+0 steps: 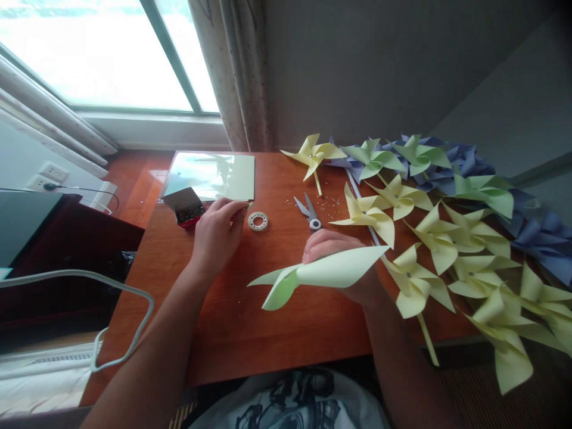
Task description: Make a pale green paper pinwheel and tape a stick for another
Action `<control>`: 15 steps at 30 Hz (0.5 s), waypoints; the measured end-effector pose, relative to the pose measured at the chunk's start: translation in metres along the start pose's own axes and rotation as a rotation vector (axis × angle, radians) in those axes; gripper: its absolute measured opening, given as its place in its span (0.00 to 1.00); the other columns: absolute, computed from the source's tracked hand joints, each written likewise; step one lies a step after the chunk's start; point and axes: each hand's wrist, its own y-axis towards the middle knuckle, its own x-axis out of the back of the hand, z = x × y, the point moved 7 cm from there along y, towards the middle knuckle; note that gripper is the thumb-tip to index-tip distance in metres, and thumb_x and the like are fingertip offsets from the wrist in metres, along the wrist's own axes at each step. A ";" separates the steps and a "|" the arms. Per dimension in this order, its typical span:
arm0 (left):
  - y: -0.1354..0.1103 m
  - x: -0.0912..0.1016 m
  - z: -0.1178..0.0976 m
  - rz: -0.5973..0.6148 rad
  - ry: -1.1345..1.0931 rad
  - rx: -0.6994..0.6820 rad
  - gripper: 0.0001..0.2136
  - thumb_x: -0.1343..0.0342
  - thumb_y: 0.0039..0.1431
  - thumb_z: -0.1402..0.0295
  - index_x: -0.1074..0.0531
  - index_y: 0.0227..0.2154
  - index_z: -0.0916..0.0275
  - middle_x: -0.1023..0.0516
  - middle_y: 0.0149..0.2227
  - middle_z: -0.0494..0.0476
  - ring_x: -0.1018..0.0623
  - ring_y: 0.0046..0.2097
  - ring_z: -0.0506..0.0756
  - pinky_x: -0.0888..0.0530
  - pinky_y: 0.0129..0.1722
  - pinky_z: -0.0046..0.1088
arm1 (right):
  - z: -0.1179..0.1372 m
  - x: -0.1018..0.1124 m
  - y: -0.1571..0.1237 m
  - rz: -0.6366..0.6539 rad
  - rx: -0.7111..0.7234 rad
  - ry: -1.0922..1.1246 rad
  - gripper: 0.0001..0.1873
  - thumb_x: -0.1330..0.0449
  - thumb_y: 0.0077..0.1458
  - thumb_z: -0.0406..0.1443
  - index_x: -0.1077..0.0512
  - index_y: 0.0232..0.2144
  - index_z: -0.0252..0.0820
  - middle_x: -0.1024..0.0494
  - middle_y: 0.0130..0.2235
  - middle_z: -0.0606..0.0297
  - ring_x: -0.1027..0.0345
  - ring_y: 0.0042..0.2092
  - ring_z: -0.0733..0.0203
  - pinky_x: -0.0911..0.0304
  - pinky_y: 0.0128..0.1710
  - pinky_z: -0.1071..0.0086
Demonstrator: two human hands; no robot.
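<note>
Paper pinwheel [330, 269], pale green, is gripped in your right hand [333, 239], which closes on it from behind, so part of your fingers is hidden by the blades. It is in front of you, above the near half of the reddish-brown table [268, 333], right of the middle.

Your left hand [220, 229] is farther to the left, its fingers bent and drawn together. Something tiny and pale shows at the fingertips, but it is too small to name, and I cannot tell whether you have it pinched.

Just right of your left hand lies a tape roll [251, 222], flat on the tabletop. On the other side, near your knuckles, a small box [184, 201] stands with its dark lid raised and small pieces inside. Beyond these lies a pale green sheet stack [243, 179], partly under a shiny clear cover.

Scissors [308, 212] lie just beyond your right hand, blades apart, with small bits [329, 202] scattered beside them. To your right spread finished yellow pinwheels [409, 280], with green pinwheels [375, 158] and bluish-purple pinwheels [467, 164] farther back. Across the table hangs a curtain [243, 71], beside a bright window [89, 59].
</note>
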 end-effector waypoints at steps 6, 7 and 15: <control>-0.013 -0.026 -0.013 0.254 -1.215 0.324 0.11 0.32 0.55 0.64 0.22 0.39 0.63 0.21 0.34 0.56 0.22 0.34 0.51 0.24 0.38 0.28 | -0.003 -0.002 -0.001 0.011 -0.063 0.072 0.03 0.30 0.54 0.32 0.18 0.32 0.45 0.21 0.33 0.63 0.25 0.33 0.58 0.29 0.34 0.64; -0.016 -0.030 -0.019 0.302 -1.317 0.347 0.11 0.32 0.55 0.65 0.22 0.39 0.64 0.22 0.36 0.56 0.23 0.34 0.50 0.25 0.38 0.26 | -0.004 -0.002 -0.002 0.019 -0.079 0.076 0.02 0.30 0.54 0.32 0.18 0.32 0.45 0.21 0.34 0.63 0.25 0.34 0.58 0.29 0.34 0.64; -0.033 -0.042 -0.046 0.452 -1.550 0.392 0.05 0.35 0.58 0.73 0.21 0.38 0.66 0.23 0.35 0.56 0.23 0.34 0.49 0.23 0.35 0.22 | -0.004 -0.003 -0.001 0.046 -0.124 0.110 0.03 0.31 0.56 0.36 0.18 0.32 0.41 0.21 0.34 0.59 0.25 0.34 0.56 0.30 0.35 0.62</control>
